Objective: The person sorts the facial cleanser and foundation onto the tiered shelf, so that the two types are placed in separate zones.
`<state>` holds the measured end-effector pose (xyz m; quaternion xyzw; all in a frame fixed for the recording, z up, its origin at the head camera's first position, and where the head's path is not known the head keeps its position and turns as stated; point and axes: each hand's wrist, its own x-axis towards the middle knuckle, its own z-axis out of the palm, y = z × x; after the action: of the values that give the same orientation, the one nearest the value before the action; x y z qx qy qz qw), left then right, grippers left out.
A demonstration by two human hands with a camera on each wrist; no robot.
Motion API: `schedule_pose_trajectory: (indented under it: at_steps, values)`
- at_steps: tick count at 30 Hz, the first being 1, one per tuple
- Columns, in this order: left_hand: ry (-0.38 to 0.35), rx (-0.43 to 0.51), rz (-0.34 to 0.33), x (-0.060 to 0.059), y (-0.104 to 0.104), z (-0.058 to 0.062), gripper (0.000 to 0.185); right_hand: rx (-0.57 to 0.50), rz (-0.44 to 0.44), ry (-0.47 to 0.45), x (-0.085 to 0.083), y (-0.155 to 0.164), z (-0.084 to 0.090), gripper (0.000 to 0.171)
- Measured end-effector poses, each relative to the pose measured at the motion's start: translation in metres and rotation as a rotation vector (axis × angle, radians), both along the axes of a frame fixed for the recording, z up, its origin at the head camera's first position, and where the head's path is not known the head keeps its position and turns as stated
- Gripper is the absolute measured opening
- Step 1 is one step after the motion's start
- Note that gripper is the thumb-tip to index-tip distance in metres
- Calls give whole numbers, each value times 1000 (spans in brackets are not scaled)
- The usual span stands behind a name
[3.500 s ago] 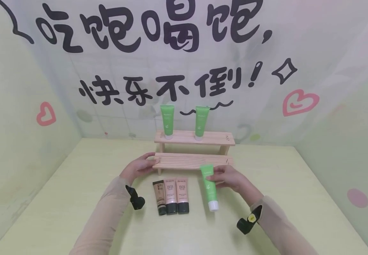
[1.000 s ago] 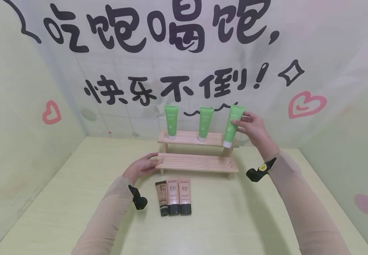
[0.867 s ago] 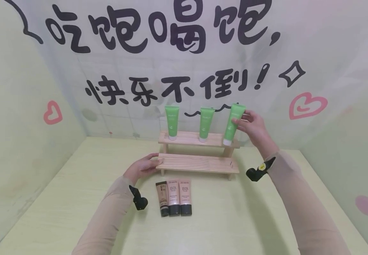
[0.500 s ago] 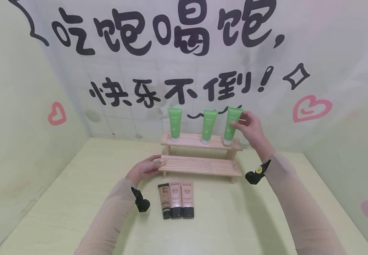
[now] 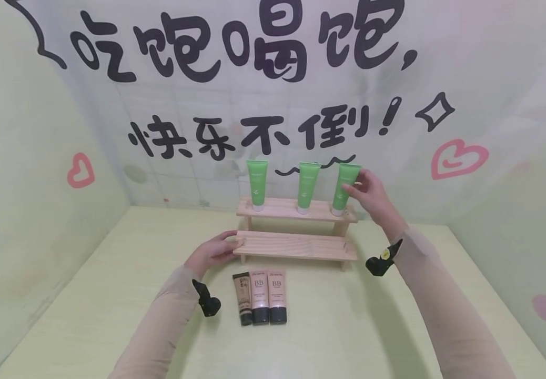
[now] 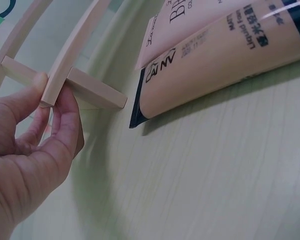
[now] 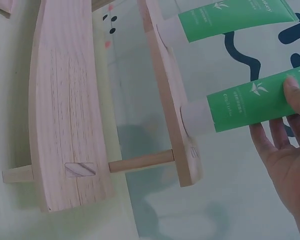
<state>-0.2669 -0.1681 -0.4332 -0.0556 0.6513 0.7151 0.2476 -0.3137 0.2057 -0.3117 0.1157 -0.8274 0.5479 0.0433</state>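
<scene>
You work at a pale table (image 5: 330, 337) before a black-lettered wall (image 5: 197, 184). The green tube (image 7: 247, 104), printed with a white leaf (image 7: 259, 88), stands on its white cap (image 7: 196, 118) at the right end of the wooden rack's (image 5: 280, 208) upper step, pinched by your right hand (image 5: 372, 197). Your left hand (image 5: 212, 250) pinches the lower step (image 5: 296, 246). The right wrist view crops the tube's top.

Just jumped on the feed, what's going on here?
A person's right hand holds the rightmost green tube cap-down on the upper shelf, beside two other green tubes standing there. The left hand pinches the lower shelf by its end. Two pink tubes and a tan tube lie side by side on the table.
</scene>
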Motion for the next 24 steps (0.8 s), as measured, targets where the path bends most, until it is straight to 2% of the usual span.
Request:
schedule_pose_trajectory:
  at_steps: [4,7,12,19,24]
  values:
    - [-5,9,11,-1,-1,-3,68,2,6,-30,3,0,-4,55]
    - [-12,12,17,-1,0,-4,66,6,-1,-61,8,0,-9,63]
    - [-16,11,10,0,1,-3,68,-50,-43,-124,19,1,-16,74]
    - [-16,13,17,0,1,1,68,-140,-140,-258,31,-1,-20,68]
    - [-17,7,26,-1,0,1,66,-186,-119,-380,46,-6,-24,63]
